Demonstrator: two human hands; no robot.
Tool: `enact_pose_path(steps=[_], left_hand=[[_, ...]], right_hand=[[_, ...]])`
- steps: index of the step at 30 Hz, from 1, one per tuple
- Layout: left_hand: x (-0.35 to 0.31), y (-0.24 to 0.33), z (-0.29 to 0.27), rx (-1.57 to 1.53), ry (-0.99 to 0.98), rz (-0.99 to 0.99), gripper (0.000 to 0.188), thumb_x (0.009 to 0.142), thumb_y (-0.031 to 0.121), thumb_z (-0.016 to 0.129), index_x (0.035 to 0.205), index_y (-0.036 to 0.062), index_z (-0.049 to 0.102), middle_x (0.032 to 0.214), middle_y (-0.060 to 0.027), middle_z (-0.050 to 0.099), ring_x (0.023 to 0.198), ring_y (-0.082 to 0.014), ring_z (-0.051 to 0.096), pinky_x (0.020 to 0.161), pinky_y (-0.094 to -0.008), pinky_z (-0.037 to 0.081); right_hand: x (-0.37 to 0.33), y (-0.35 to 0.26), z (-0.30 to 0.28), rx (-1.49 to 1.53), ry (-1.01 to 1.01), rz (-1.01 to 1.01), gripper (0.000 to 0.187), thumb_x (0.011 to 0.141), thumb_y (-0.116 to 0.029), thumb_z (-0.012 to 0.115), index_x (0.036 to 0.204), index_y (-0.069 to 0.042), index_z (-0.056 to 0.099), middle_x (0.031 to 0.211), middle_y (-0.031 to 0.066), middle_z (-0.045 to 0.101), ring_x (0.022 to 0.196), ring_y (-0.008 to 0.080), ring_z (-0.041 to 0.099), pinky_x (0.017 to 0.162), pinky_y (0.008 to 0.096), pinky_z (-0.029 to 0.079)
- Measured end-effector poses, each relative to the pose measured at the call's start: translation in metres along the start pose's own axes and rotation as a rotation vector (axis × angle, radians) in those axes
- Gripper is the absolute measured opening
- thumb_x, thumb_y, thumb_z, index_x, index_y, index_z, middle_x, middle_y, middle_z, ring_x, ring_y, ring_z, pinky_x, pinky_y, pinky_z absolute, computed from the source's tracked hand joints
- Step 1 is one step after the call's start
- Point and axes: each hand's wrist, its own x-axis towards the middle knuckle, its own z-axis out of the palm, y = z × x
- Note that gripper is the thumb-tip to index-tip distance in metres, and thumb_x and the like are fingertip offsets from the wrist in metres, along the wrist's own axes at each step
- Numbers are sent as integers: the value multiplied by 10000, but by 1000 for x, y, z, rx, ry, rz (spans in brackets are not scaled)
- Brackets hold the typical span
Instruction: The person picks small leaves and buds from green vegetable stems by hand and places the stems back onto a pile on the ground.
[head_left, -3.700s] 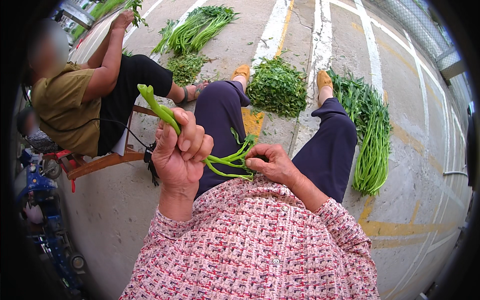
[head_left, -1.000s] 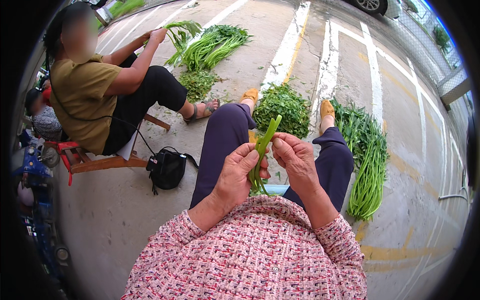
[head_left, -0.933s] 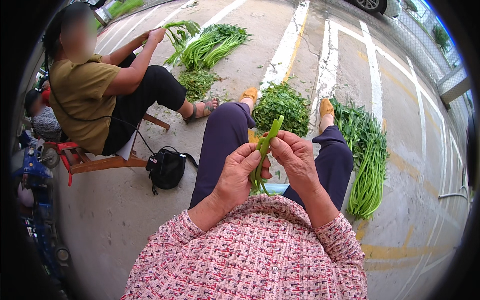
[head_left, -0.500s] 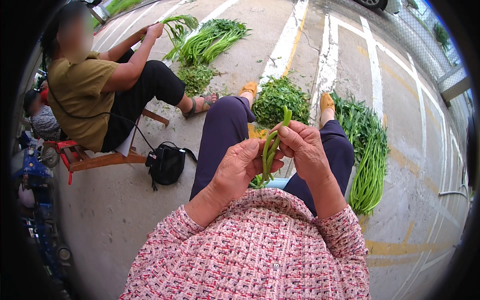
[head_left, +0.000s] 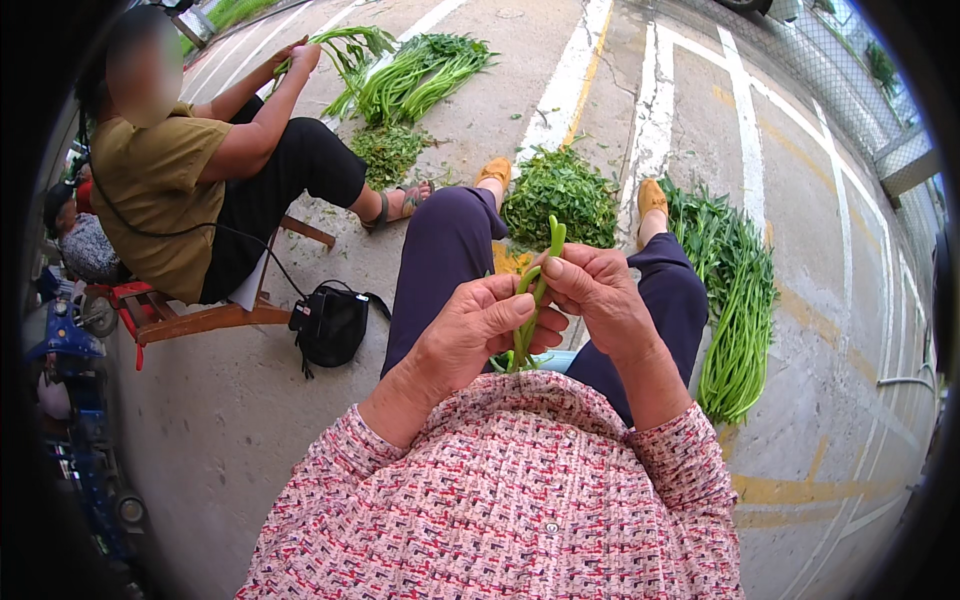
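Observation:
Several green water spinach stems stand upright between my hands, above my lap. My left hand is closed round their lower part, thumb pressing from the side. Higher up, my right hand pinches the same stems between thumb and fingers. Below them, part of a pale blue container shows between my thighs, mostly hidden by my hands and shirt. Beyond my knees lies a heap of plucked green leaves. A long bunch of water spinach rests on the ground beside my right leg.
At the left a person on a wooden stool holds leafy stems. Before them lie another water spinach bunch and a leaf pile. A black bag sits on the concrete near my left knee.
My hands and the stems have shifted slightly left. My left thumb now presses over the stems. The seated person's hands have moved a little.

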Motion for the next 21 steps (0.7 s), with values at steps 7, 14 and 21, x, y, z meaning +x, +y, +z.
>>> enact_pose_path(steps=[7,14,21], left_hand=[[2,4,-11,-57,140,122,229,955,177,498,1080,-10,545,840,-91,633,754,-206,661,760,-365,560],[-3,30,-38,-290,224,356,184,954,186,497,1037,34,561,880,-100,641,831,-252,659,805,-486,542],[-8,40,-54,-306,302,432,187,952,203,502,1042,51,565,889,-89,641,832,-248,658,822,-506,534]], right_hand=[[0,11,-7,-77,108,17,252,939,-206,551,954,31,632,642,-32,529,533,15,410,484,169,320],[-20,50,-40,220,508,151,217,925,-218,554,969,-11,604,715,-16,546,564,53,462,472,170,336],[-44,91,-75,387,699,308,223,953,-245,459,1007,-67,581,815,17,580,690,127,536,543,255,401]])
